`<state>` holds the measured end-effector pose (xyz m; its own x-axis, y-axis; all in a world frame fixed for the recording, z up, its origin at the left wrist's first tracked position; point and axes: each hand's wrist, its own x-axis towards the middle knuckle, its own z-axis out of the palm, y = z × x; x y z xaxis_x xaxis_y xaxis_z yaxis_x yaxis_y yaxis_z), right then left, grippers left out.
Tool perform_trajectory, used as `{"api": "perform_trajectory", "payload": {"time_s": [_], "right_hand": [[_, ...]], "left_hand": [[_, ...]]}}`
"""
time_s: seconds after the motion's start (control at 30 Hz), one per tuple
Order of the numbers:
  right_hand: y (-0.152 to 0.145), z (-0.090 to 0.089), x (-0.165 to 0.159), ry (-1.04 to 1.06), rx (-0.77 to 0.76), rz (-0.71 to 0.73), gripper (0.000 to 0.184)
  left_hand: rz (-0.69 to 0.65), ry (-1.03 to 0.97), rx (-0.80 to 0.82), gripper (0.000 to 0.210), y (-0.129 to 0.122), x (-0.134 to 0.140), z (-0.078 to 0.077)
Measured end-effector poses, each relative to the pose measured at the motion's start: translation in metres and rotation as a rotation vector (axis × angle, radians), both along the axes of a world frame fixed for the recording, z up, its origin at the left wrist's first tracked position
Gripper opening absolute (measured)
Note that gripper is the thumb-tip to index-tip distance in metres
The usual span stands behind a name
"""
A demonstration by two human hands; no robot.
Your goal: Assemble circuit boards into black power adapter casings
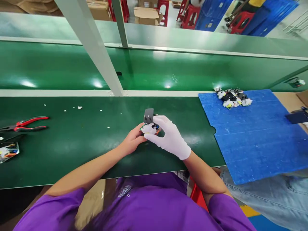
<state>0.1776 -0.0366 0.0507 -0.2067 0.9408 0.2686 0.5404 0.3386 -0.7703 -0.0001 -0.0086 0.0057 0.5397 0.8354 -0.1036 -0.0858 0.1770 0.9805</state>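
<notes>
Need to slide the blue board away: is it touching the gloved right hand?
Apart. The head view shows a wide stretch of bare green tabletop between the right hand and the blue board.

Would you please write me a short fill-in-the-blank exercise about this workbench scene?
1. The left hand is bare, while the right hand wears a glove coloured ____.
2. Both hands touch a small assembly above a bench top coloured ____.
3. The cluster of parts lies on a sheet coloured ____.
4. The pliers lie near the picture's ____ edge.

Missing words: white; green; blue; left.
</notes>
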Motion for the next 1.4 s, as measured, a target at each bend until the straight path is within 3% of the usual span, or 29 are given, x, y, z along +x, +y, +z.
{"api": "perform_trajectory", "payload": {"time_s": [0.1, 0.27, 0.5, 0.73, 0.93, 1.2, 1.4], "right_hand": [[0.003, 0.004, 0.0, -0.08, 0.007, -0.003, 0.022], [0.005, 0.006, -0.001, 0.1, -0.102, 0.038, 0.019], [0.002, 0.005, -0.007, 0.33, -0.452, -0.045, 0.031], [0.004, -0.004, -0.004, 0.391, -0.467, 0.008, 0.025], [0.005, -0.015, -0.006, 0.579, -0.405, 0.09, 0.017], [0.006, -0.02, -0.01, 0.577, -0.424, 0.0, 0.039], [0.008, -0.014, -0.01, 0.693, -0.491, 0.023, 0.038]], "left_hand": [[-0.036, -0.13, -0.092, 0.052, 0.0, -0.002, -0.001], [0.046, -0.111, -0.12, 0.053, -0.001, -0.001, 0.004], [-0.046, -0.124, -0.091, 0.049, -0.002, 0.001, 0.007], [-0.022, -0.166, -0.147, 0.052, -0.004, 0.004, 0.009], [0.017, -0.165, -0.157, 0.053, -0.003, 0.006, 0.008], [-0.008, -0.141, -0.222, 0.055, -0.003, 0.006, 0.006], [0.043, -0.155, -0.241, 0.055, 0.0, 0.007, 0.008]]}}
